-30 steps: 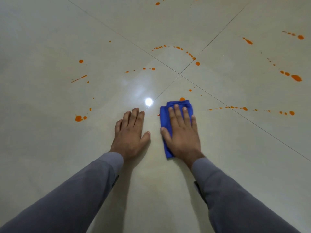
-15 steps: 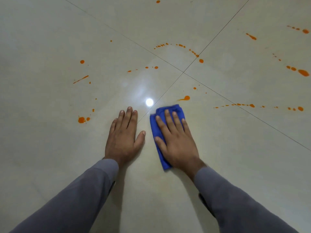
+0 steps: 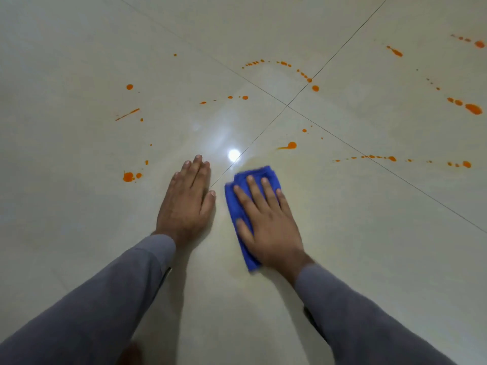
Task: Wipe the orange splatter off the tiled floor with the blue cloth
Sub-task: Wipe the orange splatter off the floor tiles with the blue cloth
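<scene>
A folded blue cloth lies flat on the glossy cream tiled floor. My right hand presses down on it with fingers spread, covering most of it. My left hand rests flat on the bare tile just left of the cloth, holding nothing. Orange splatter surrounds the area: a comma-shaped drop just beyond the cloth, a blob left of my left hand, a dotted line to the right, an arc of dots farther off, and large drops at the far right.
Thin dark grout lines cross at a joint ahead of my hands. A bright lamp reflection shines on the tile between the two hands. Grey sleeves cover both forearms.
My right hand has drawn the cloth back toward me and slightly left, uncovering the comma-shaped orange drop that it first hid. The left hand stayed planted on the floor.
</scene>
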